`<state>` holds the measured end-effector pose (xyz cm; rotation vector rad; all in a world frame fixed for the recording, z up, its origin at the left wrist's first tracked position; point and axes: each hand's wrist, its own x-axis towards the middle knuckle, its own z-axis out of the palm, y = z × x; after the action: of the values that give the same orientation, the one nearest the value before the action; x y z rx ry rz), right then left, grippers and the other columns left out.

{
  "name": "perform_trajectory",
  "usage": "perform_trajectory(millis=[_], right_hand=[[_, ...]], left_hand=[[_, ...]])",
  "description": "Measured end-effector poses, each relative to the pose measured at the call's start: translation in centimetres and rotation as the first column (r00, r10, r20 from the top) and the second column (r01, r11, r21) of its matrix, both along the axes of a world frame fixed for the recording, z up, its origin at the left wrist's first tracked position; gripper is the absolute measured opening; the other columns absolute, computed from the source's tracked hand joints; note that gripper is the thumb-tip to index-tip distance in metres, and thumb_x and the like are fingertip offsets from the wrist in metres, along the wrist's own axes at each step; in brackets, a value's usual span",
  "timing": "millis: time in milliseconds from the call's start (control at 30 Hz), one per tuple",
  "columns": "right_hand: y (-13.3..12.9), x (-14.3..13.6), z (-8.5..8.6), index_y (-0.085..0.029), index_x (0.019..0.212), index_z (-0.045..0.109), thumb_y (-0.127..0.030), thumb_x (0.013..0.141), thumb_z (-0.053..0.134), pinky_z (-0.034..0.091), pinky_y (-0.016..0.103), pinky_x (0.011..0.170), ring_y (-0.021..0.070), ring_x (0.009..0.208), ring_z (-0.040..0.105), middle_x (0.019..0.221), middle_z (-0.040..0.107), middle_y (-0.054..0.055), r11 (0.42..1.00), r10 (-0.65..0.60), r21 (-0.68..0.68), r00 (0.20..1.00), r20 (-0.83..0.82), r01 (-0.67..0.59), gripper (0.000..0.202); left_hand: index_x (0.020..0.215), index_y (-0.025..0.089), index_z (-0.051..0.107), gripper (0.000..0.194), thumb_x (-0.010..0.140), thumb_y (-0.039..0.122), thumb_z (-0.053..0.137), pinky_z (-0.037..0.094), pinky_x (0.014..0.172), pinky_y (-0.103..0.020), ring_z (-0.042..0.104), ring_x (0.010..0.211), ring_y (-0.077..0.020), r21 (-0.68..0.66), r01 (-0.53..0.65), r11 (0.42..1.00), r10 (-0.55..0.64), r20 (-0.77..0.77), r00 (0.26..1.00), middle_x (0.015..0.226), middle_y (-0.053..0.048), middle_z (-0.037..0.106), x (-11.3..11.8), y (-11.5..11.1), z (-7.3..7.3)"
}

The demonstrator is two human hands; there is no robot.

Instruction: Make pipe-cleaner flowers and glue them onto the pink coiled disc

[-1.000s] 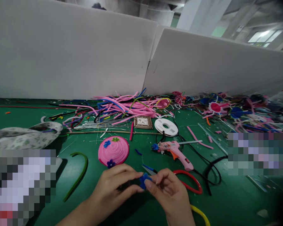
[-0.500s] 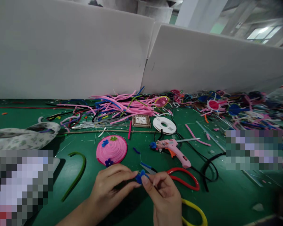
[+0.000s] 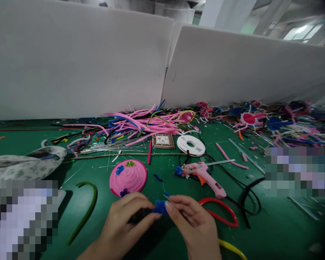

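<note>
Between my two hands is a small blue flower of pipe cleaner (image 3: 159, 207). The fingertips of my left hand (image 3: 127, 216) pinch its left side. On its right side the thumb and fingers of my right hand (image 3: 191, 220) are closed on it. Just beyond my left hand lies a round pink coiled disc (image 3: 128, 177) with blue, green and dark blue flowers on it; the hand covers part of its near edge. Red-handled scissors (image 3: 222, 211) lie beside my right hand, which hides their blades.
A pink glue gun (image 3: 206, 175) with a blue tip lies ahead on the right, its black cord trailing. Behind are a white spool (image 3: 191, 145), a small framed box (image 3: 163, 141) and heaped pink pipe cleaners (image 3: 143, 122). A green pipe cleaner (image 3: 88, 209) curves at left. A yellow handle (image 3: 231, 247) shows in front.
My right hand has shifted slightly right and its fingers have moved over the scissors' blades. The blue flower has turned and sits a little lower in view. The camera view has shifted slightly.
</note>
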<state>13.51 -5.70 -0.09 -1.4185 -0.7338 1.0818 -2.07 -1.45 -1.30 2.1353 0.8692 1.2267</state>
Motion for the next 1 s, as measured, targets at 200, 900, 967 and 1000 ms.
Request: perform_trajectory(millis=[200, 900, 967, 1000], right_hand=[[-0.2, -2.1, -0.2, -0.018, 0.069, 0.066, -0.031, 0.057, 0.08, 0.051, 0.017, 0.055, 0.0126, 0.057, 0.064, 0.062, 0.069, 0.001, 0.963, -0.261, 0.069, 0.965, -0.005, 0.261, 0.023], [-0.3, -2.1, 0.1, -0.021, 0.076, 0.066, -0.028, 0.062, 0.077, 0.052, 0.015, 0.057, 0.0123, 0.058, 0.067, 0.061, 0.07, -0.001, 0.979, -0.152, 0.148, 0.984, 0.096, 0.137, 0.018], [-0.2, -1.8, 0.4, -0.021, 0.073, 0.065, -0.027, 0.062, 0.077, 0.052, 0.014, 0.057, 0.012, 0.058, 0.066, 0.061, 0.069, -0.001, 0.973, -0.178, 0.167, 0.977, 0.115, 0.157, 0.017], [-0.2, -1.6, 0.6, -0.021, 0.072, 0.065, -0.027, 0.062, 0.077, 0.052, 0.014, 0.058, 0.0121, 0.058, 0.066, 0.06, 0.069, -0.001, 0.97, -0.191, 0.175, 0.973, 0.129, 0.168, 0.017]], left_hand=[[0.08, 0.014, 0.064, 0.008, 0.078, 0.02, 0.069, 0.048, 0.051, -0.018, 0.062, 0.058, -0.0122, 0.147, 0.031, 0.989, -0.019, -0.082, 0.996, 0.069, -0.005, 0.066, 0.3, 0.0, -0.3], [0.071, 0.017, 0.062, 0.01, 0.08, 0.018, 0.066, 0.04, 0.047, -0.021, 0.055, 0.046, -0.0103, 0.421, -0.031, 0.907, 0.087, -0.114, 0.99, 0.058, 0.001, 0.065, 0.0, -0.6, -0.6], [0.069, 0.016, 0.061, 0.014, 0.078, 0.022, 0.069, 0.039, 0.046, -0.021, 0.055, 0.047, -0.0107, 0.341, -0.003, 0.94, 0.036, -0.091, 0.995, 0.056, 0.0, 0.062, 0.0, -0.7, -0.3], [0.068, 0.016, 0.061, 0.017, 0.077, 0.026, 0.07, 0.038, 0.045, -0.02, 0.054, 0.047, -0.0107, 0.261, -0.002, 0.965, 0.022, -0.074, 0.997, 0.056, 0.0, 0.061, 0.1, -0.7, -0.1]])
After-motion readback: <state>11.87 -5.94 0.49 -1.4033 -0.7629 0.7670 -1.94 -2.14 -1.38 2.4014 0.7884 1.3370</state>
